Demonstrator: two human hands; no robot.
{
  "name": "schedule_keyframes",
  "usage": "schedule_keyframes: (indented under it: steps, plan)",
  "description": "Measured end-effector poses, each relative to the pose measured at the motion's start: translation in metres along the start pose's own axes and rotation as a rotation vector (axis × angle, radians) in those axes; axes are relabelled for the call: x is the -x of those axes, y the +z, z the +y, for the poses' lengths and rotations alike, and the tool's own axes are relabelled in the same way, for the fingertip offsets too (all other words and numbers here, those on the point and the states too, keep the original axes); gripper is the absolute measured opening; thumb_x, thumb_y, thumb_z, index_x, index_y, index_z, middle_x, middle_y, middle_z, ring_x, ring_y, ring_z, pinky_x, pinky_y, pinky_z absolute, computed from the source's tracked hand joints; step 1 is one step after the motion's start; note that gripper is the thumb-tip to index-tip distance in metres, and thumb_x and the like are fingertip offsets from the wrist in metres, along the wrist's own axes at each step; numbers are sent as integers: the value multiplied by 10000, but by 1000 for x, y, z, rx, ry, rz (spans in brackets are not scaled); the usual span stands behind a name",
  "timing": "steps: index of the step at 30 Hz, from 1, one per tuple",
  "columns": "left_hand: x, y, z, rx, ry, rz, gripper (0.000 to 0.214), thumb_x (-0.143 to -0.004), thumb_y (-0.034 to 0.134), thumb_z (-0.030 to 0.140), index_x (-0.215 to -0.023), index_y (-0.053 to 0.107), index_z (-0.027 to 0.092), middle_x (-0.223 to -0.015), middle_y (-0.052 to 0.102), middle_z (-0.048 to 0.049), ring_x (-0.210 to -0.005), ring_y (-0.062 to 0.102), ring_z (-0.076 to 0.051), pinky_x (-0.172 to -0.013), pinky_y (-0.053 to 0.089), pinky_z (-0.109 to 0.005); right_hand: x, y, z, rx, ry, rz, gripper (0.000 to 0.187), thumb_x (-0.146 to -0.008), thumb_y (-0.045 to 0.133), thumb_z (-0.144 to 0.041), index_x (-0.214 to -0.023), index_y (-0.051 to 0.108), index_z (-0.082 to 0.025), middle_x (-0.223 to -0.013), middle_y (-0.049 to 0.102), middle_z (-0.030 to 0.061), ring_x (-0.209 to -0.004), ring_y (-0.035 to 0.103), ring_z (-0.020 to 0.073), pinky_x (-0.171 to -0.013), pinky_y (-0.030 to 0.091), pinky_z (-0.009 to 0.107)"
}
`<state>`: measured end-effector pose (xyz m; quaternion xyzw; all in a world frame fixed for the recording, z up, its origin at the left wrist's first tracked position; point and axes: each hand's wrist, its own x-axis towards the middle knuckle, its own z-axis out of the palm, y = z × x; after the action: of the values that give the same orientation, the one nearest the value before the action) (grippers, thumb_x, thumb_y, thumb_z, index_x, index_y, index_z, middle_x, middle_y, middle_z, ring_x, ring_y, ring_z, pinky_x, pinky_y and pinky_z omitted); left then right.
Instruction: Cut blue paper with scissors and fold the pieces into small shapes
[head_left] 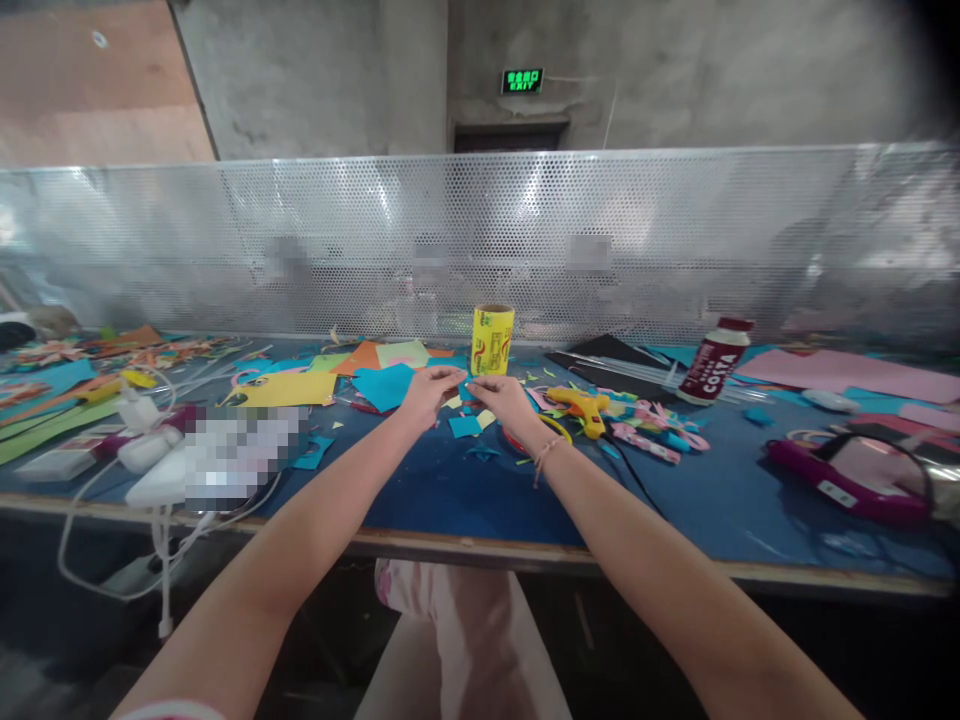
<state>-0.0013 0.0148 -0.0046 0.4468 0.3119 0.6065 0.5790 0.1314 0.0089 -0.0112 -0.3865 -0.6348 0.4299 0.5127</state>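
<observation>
My left hand [433, 392] and my right hand [504, 397] meet over the middle of the table, fingertips pinched close together. Between them shows a small blue paper piece [466, 388], partly hidden by the fingers. Just behind stands a yellow cardboard tube [492, 340] with printing on it, upright and open at the top. Beside my left hand lies a larger blue paper sheet [384, 386]. Below the hands are blue and pale yellow paper scraps [465, 427]. To the right of my right hand rests a yellow glue gun [581, 405].
A dark red Costa bottle [715, 362] stands at the right, near a purple-edged object [847, 485]. On the left, white cables and a charger [139, 410] lie by a blurred-out device. Cut paper covers the back of the blue table [480, 505]; behind rises a perforated metal screen [495, 220].
</observation>
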Motion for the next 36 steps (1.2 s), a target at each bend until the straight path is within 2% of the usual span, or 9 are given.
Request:
schedule_keyframes:
  steps: [7, 13, 23, 26, 31, 34, 36]
  plan:
    - [-1, -2, -2, -5, 19, -17, 246, -488, 761, 235, -599, 581, 109, -551, 544, 6, -556, 506, -84, -615, 412, -250, -1, 2, 3, 19, -33, 56, 301, -551, 717, -407, -688, 641, -150, -595, 612, -4, -524, 577, 108, -600, 513, 263]
    - [-1, -2, -2, 21, 1, -4, 230, -493, 758, 212, -594, 575, 117, -542, 531, 14, -533, 494, -74, -591, 399, -241, -3, 2, 4, 6, -57, 13, 273, -536, 729, -374, -653, 614, -156, -567, 590, -16, -520, 578, 115, -581, 509, 266]
    - [-2, -2, -1, 62, -44, -1, 223, -479, 763, 190, -612, 599, 116, -552, 554, 11, -526, 491, -74, -577, 386, -240, -3, 2, 5, 9, -52, 39, 297, -515, 747, -345, -703, 627, -149, -598, 606, -8, -523, 568, 110, -567, 500, 259]
    - [-2, -3, 0, 67, -42, -5, 226, -480, 765, 191, -604, 592, 115, -542, 541, 16, -516, 477, -67, -567, 377, -235, -3, 1, 6, -9, -59, 34, 298, -546, 732, -377, -719, 637, -154, -631, 620, 6, -560, 583, 121, -591, 509, 267]
    - [-3, -5, 0, 49, -11, -6, 200, -518, 748, 196, -613, 590, 119, -553, 530, 14, -531, 470, -65, -584, 378, -231, -7, -2, 12, -170, -15, 58, 330, -660, 636, -479, -682, 632, -150, -735, 640, 55, -643, 613, 149, -608, 531, 278]
    - [-4, -6, -1, 23, 5, -11, 198, -530, 739, 205, -628, 591, 116, -571, 538, 4, -552, 479, -70, -595, 381, -231, -9, -4, 12, -200, 14, 97, 339, -665, 630, -488, -677, 630, -150, -745, 638, 63, -636, 615, 150, -584, 532, 272]
    - [-5, -6, -2, -5, 19, -10, 206, -533, 738, 219, -629, 587, 115, -564, 530, 8, -542, 471, -66, -586, 378, -230, -8, -4, 11, -164, 10, 65, 307, -643, 657, -459, -669, 631, -154, -717, 633, 47, -623, 609, 140, -601, 532, 268]
